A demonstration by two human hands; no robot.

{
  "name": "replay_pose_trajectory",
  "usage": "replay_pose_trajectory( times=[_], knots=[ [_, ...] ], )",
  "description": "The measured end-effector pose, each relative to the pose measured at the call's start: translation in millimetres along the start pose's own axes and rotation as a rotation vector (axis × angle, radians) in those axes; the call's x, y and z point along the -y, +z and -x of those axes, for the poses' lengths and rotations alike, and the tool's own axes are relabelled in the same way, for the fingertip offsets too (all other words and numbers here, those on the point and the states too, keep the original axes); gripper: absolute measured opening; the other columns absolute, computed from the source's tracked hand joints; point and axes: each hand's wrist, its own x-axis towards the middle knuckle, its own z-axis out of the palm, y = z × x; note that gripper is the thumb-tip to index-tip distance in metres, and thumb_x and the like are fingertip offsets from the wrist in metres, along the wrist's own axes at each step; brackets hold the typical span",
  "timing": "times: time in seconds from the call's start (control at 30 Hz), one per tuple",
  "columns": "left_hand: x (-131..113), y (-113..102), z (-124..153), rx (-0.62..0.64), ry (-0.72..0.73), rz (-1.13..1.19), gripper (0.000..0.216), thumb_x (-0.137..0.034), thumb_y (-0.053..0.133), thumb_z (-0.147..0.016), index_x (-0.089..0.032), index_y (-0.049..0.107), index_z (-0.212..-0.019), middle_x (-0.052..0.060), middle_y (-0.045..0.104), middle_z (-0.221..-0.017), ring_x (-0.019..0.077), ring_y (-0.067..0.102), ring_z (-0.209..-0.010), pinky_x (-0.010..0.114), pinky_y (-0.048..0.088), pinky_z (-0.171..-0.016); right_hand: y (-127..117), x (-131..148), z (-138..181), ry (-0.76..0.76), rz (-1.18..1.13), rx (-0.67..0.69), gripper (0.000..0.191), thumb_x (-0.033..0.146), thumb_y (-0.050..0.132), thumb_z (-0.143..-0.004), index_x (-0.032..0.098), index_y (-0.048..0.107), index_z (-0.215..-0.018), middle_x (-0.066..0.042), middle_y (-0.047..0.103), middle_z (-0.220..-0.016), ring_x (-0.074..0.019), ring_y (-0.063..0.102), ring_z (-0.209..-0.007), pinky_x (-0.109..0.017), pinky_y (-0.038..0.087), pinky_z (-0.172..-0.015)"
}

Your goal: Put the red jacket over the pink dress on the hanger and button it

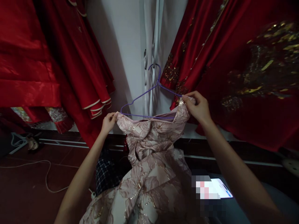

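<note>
A pale pink floral dress with shiny threads stretches from the middle of the view down toward me. Inside its neckline sits a purple wire hanger, its hook up by a white metal bar. My left hand pinches the dress's left shoulder edge, at the hanger's left end. On the other side, my right hand grips the right shoulder edge, close to the hanger's right arm. Both hands are closed on the fabric, and the bodice is spread between them. The dress's lower part runs out of view.
Red garments hang at the left, and red garments with gold trim at the right. A lit phone lies at lower right. A white cable crosses the floor. White rack rails run low behind.
</note>
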Motion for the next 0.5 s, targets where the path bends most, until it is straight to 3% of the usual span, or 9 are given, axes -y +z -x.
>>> replay_pose_trajectory(
  times=[0.33, 0.5],
  knots=[
    [-14.4, 0.2, -3.2, 0.002, -0.008, 0.105, 0.04, -0.047, 0.045, -0.082, -0.014, 0.063, -0.095, 0.007, 0.065, -0.096, 0.0166, 0.058, -0.092, 0.026, 0.043, -0.086, -0.8, 6.1, 0.8, 0.026, 0.005, 0.01, 0.018, 0.043, 0.056, -0.078, 0.025, 0.06, -0.078, -0.001, 0.064, -0.081, -0.0183, 0.058, -0.076, -0.032, 0.043, -0.073],
    [-50.6, 7.0, -25.2, -0.021, 0.117, 0.13, 0.04, -0.046, 0.043, -0.084, -0.014, 0.064, -0.095, 0.006, 0.066, -0.098, 0.0171, 0.058, -0.094, 0.025, 0.043, -0.087, 3.1, 3.0, -0.5, 0.034, -0.048, 0.058, 0.019, 0.044, 0.057, -0.077, 0.025, 0.059, -0.075, -0.002, 0.063, -0.077, -0.018, 0.057, -0.073, -0.032, 0.044, -0.069]
  ],
)
